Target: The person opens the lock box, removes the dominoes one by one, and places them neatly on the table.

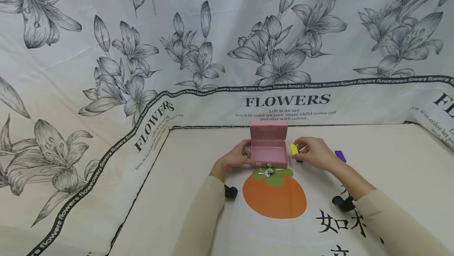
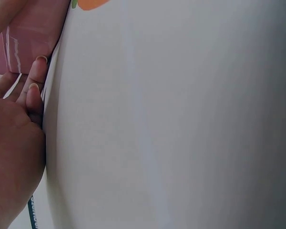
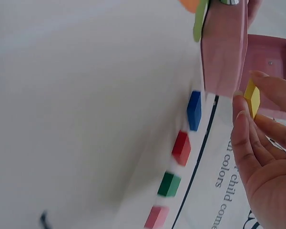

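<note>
A small pink cash box (image 1: 268, 153) stands on the table with its lid raised. My left hand (image 1: 238, 155) grips its left side, thumb near the front edge; in the left wrist view that hand's fingers (image 2: 36, 71) lie against the box wall. Keys (image 1: 268, 172) hang at the lock on the front. Just right of the box, my right hand (image 1: 315, 153) pinches a yellow block (image 1: 294, 149) between thumb and fingers. The right wrist view has this yellow block (image 3: 252, 98) near the box's side, above the table.
Beside the box, the right wrist view shows a row of blocks: blue (image 3: 194, 110), red (image 3: 181, 148), green (image 3: 169, 184) and pink (image 3: 156, 217). A purple block (image 1: 340, 156) lies right of my right hand. Behind the table hangs a flower-printed cloth (image 1: 198, 58).
</note>
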Demonstrator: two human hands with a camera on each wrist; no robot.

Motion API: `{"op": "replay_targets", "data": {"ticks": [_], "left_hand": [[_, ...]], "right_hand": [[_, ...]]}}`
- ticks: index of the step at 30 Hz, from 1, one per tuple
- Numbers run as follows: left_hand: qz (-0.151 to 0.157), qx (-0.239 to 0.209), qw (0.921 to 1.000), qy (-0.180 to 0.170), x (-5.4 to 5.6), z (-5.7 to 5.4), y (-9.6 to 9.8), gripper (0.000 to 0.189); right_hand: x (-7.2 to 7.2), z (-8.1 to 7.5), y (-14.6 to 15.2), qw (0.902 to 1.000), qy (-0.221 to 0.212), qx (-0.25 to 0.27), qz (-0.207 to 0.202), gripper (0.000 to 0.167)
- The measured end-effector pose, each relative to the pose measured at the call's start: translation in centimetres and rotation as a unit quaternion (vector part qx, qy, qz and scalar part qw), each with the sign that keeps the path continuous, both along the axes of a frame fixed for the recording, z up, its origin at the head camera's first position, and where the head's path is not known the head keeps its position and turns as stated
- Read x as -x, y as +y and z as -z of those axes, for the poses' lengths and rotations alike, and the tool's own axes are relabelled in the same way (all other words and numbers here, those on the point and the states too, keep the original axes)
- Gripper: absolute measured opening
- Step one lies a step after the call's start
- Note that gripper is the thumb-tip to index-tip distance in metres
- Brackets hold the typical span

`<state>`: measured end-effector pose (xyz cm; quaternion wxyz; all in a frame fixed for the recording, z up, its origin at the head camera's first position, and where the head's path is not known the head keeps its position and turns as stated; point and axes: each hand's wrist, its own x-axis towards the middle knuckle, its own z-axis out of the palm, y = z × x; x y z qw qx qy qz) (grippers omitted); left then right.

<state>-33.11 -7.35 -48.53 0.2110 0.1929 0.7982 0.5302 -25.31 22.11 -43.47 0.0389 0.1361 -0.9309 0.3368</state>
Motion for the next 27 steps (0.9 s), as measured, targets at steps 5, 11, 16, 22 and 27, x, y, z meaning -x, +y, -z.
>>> {"op": "replay_targets", "data": {"ticks": [5,11,16,22,27], "left_hand": [[0.0,0.0,1.0,-0.004,-0.1,-0.1,0.1,0.1],[0.002,0.005,1.0,-0.002,0.0,0.0,0.0,0.101],[0.002,0.004,1.0,-0.003,0.1,0.2,-0.1,0.1],[0.007,0.0,1.0,0.002,0.0,0.2,-0.1,0.099],[0.007,0.001,1.0,0.007,0.1,0.3,0.0,0.098]], "right_hand": [[-1.2,-0.1,1.9,0.9998,-0.005,-0.015,0.01,0.04],[-2.3,-0.1,4.3,0.9985,0.002,-0.046,0.029,0.038],[-3.0,0.0,6.3,0.9974,0.003,-0.061,0.038,0.041],[-3.4,0.1,9.0,0.9951,0.011,-0.087,0.046,0.041],[-3.2,0.1,11.1,0.9929,0.004,-0.108,0.048,0.043]]}}
